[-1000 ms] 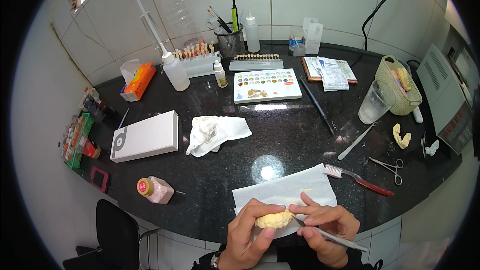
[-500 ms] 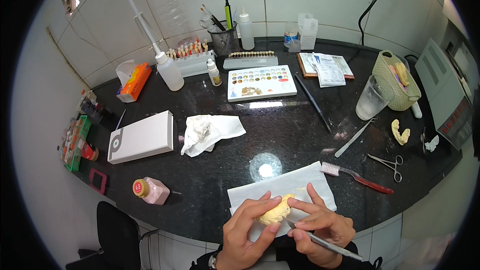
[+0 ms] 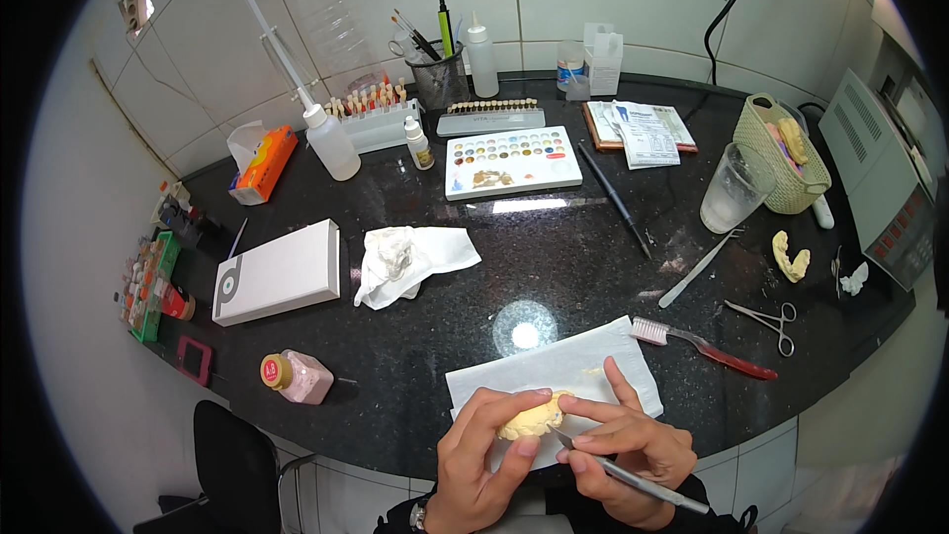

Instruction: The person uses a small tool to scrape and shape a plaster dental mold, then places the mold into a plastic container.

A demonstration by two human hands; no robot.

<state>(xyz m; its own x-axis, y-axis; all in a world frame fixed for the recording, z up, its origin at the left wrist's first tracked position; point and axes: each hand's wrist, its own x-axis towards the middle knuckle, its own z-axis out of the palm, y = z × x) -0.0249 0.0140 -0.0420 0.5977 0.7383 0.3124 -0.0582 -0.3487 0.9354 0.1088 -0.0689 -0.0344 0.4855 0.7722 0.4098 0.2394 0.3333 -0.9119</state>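
A pale yellow dental cast (image 3: 530, 421) is gripped between the thumb and fingers of my left hand (image 3: 481, 455), above a white paper sheet (image 3: 603, 357) at the counter's near edge. Pinched like a pen in my right hand (image 3: 633, 455) is a slim metal carving knife (image 3: 647, 487). Its tip meets the right side of the cast. My right index finger also rests against the cast, while another finger sticks up. Small yellow crumbs lie on the paper. My fingers hide part of the cast.
Right of the paper lie a red-handled brush (image 3: 704, 348), forceps (image 3: 766, 324), tweezers (image 3: 700, 270) and another yellow cast (image 3: 790, 257). A pink powder bottle (image 3: 298, 377), a white box (image 3: 277, 273) and crumpled tissue (image 3: 410, 262) are left. Behind sits a paint palette (image 3: 513, 164).
The cast has tilted in my left hand and shifted slightly left and down. My right hand and the knife have moved a little left with it.
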